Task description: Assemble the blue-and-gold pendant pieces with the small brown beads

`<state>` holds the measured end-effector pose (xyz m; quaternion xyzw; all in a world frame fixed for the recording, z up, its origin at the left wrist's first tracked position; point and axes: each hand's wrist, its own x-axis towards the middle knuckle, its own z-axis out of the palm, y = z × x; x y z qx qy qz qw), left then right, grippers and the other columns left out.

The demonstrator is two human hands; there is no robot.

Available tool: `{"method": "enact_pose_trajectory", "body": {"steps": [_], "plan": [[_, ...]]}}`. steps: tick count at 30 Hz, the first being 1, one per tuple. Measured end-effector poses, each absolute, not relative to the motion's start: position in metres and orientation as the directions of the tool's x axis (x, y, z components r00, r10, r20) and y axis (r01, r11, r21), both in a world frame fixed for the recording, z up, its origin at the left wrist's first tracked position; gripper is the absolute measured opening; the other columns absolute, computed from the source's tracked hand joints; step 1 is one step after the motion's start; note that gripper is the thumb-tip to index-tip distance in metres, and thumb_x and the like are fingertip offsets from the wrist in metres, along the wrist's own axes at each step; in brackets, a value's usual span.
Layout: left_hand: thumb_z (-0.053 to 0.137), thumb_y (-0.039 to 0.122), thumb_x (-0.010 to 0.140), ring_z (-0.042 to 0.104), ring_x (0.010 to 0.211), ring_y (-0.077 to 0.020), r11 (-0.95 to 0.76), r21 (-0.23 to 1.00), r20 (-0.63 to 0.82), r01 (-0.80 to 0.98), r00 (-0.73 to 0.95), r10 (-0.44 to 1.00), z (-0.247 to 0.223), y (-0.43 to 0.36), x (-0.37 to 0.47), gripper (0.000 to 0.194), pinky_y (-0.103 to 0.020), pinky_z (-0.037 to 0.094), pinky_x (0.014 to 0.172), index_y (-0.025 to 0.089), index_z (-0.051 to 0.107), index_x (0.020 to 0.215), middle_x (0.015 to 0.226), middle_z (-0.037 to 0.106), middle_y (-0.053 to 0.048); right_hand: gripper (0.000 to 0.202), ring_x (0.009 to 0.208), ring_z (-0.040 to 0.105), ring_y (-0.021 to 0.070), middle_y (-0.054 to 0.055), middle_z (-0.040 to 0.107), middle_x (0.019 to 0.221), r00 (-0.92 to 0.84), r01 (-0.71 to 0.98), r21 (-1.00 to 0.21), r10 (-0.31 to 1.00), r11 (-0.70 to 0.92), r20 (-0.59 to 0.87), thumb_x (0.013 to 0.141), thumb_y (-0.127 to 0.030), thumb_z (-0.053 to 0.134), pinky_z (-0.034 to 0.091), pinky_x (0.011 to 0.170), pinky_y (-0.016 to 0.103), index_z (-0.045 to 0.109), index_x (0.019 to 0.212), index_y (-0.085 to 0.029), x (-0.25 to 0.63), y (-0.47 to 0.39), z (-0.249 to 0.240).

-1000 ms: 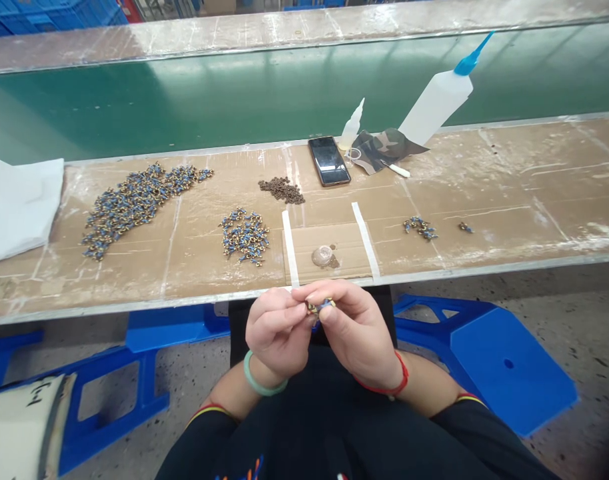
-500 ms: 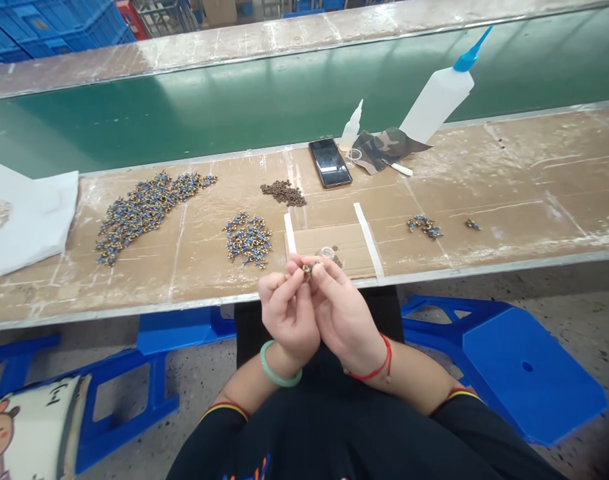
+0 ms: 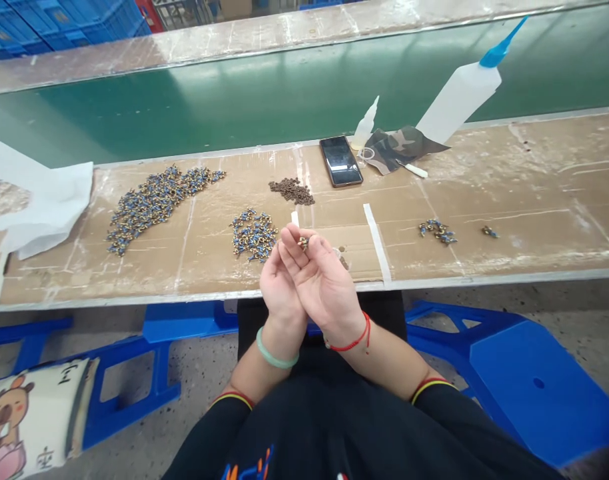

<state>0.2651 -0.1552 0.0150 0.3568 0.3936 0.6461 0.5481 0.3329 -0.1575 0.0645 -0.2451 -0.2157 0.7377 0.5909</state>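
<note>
My right hand [image 3: 325, 279] has its thumb and fingers around a small blue-and-gold piece [image 3: 303, 243], above the table's front edge. Behind and beneath it lies my left hand [image 3: 280, 283], palm up, its fingers partly covered by the right hand; whether it holds anything is hidden. Just beyond my hands to the left is a middle pile of blue-and-gold pieces [image 3: 254, 235]. A heap of small brown bits [image 3: 292, 191] lies farther back. Past my right fingers, a clear round item [image 3: 337, 253] is partly hidden on the cardboard.
Farther left is a large pile of blue-and-gold pieces [image 3: 154, 203] beside white sheets [image 3: 59, 200]. At the back are a phone [image 3: 341, 161], a small bottle [image 3: 364, 127], a camouflage cloth [image 3: 402, 148] and a large white bottle [image 3: 457, 100]. A small cluster [image 3: 437, 231] lies right.
My hands have moved slightly forward and opened from a two-handed pinch; the right hand now overlaps the left. The view has shifted, moving the table's items rightward in the picture.
</note>
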Motion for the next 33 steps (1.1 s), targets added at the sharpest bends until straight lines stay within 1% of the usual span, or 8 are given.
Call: {"method": "enact_pose_trajectory", "body": {"steps": [3,6,12,15,20,25,30,33], "plan": [[0.046,0.041,0.108,0.070,0.126,-0.0239,-0.018,0.785,-0.106,-0.619,-0.163,0.981,0.016,-0.145,0.265,0.036,-0.042,0.061,0.106,0.023,0.074,0.094,0.099,0.079,-0.007,0.021,0.121,0.074,0.0180,-0.002,0.080,0.122,-0.154,-0.763,-0.625,0.986,-0.163,-0.069,0.089,-0.049,0.078,0.057,0.113,0.038,0.073,0.100,-0.031,0.335,-0.152,0.063],[0.049,0.034,0.104,0.071,0.124,-0.0249,0.005,0.715,-0.150,-0.699,-0.146,0.978,0.027,-0.145,0.266,0.029,-0.048,0.061,0.107,0.021,0.073,0.094,0.102,0.079,-0.008,0.020,0.116,0.074,0.0179,-0.001,0.079,0.120,-0.126,-0.700,-0.708,0.992,-0.098,-0.013,0.094,-0.050,0.073,0.057,0.111,0.041,0.072,0.102,-0.032,0.351,-0.151,0.064],[0.043,0.052,0.104,0.068,0.128,-0.0284,0.003,0.677,-0.124,-0.736,-0.109,0.986,0.054,-0.160,0.267,0.040,-0.053,0.061,0.104,0.024,0.072,0.100,0.124,0.075,-0.012,0.018,0.080,0.064,0.0149,-0.001,0.069,0.089,0.054,-0.532,-0.835,0.990,0.141,0.133,0.085,-0.049,0.084,0.059,0.076,0.030,0.076,0.092,-0.034,0.383,-0.160,0.071],[0.040,0.064,0.103,0.064,0.136,-0.0314,-0.035,0.738,-0.055,-0.674,-0.111,0.992,0.063,-0.166,0.270,0.050,-0.056,0.061,0.103,0.026,0.072,0.104,0.132,0.072,-0.012,0.017,0.079,0.062,0.0169,0.001,0.068,0.087,0.051,-0.420,-0.891,0.985,0.173,0.167,0.088,-0.050,0.081,0.057,0.073,0.033,0.077,0.091,-0.033,0.388,-0.170,0.068],[0.028,0.078,0.100,0.059,0.142,-0.0336,-0.043,0.779,-0.019,-0.626,-0.092,0.996,0.074,-0.172,0.272,0.067,-0.054,0.063,0.099,0.027,0.071,0.114,0.143,0.067,-0.012,0.010,0.085,0.064,0.0215,0.003,0.072,0.088,-0.109,-0.147,-0.954,0.954,0.260,0.277,0.095,-0.041,0.074,0.056,0.086,0.041,0.079,0.099,-0.033,0.400,-0.178,0.062],[0.021,0.067,0.105,0.060,0.142,-0.0324,0.096,0.673,-0.141,-0.733,-0.001,0.990,0.082,-0.177,0.275,0.065,-0.052,0.061,0.102,0.024,0.070,0.112,0.140,0.070,-0.013,0.011,0.088,0.061,0.0243,0.002,0.074,0.084,-0.364,0.052,-0.878,0.828,0.476,0.427,0.096,-0.033,0.071,0.051,0.092,0.046,0.079,0.102,-0.033,0.421,-0.164,0.082],[0.024,0.067,0.105,0.067,0.130,-0.0331,0.274,0.591,-0.221,-0.758,0.174,0.960,0.084,-0.181,0.278,0.063,-0.049,0.063,0.093,0.024,0.069,0.114,0.140,0.070,-0.014,0.013,0.088,0.065,0.0244,0.002,0.078,0.085,-0.599,0.095,-0.841,0.705,0.532,0.379,0.099,-0.034,0.066,0.054,0.091,0.046,0.078,0.097,-0.031,0.433,-0.141,0.107],[0.024,0.066,0.106,0.070,0.125,-0.0327,0.290,0.569,-0.256,-0.770,0.169,0.952,0.083,-0.181,0.282,0.063,-0.048,0.063,0.090,0.023,0.069,0.114,0.136,0.071,-0.014,0.015,0.089,0.066,0.0240,0.003,0.078,0.085,-0.661,0.105,-0.857,0.679,0.504,0.318,0.099,-0.037,0.066,0.055,0.088,0.043,0.078,0.096,-0.030,0.438,-0.134,0.109]]}}
